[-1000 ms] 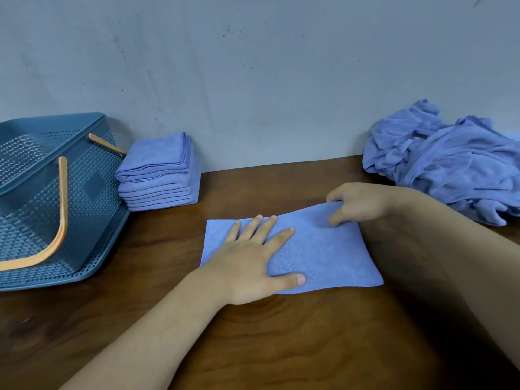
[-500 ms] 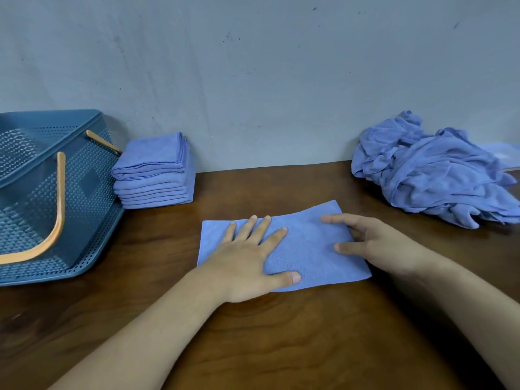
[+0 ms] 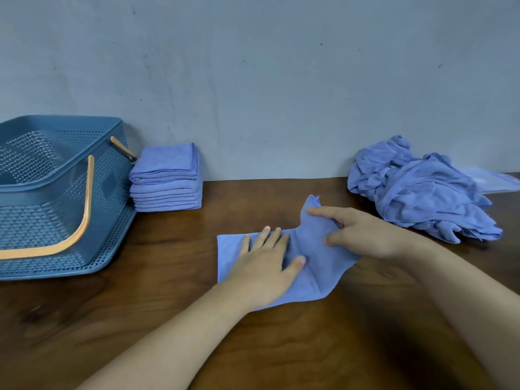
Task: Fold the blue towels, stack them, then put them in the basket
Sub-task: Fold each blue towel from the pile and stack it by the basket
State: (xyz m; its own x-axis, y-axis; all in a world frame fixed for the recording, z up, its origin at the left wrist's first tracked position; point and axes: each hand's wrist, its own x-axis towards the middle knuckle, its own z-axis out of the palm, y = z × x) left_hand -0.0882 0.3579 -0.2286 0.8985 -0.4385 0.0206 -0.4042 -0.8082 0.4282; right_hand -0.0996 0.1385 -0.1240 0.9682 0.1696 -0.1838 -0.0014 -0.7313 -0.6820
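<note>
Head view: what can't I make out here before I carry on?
All in the head view.
Basket: cut off by the left edge; its near wall hides the floor.
Towel: parts lie under the left hand and right hand.
Unfolded pile: too tangled to count.
Pale sheet behind it: cut off by the right edge, unidentifiable.

The left hand [image 3: 266, 267] lies flat, palm down, fingers straight and slightly spread, thumb out to the right, pressing on the towel [image 3: 318, 277]. Its bare forearm runs back toward the lower left. The right hand [image 3: 363, 235] is set just beside it (its forearm, also bare, crosses the lower right corner), index finger stretched forward and thumb below, pinching a raised fold of the towel. The hands do not touch.
</note>
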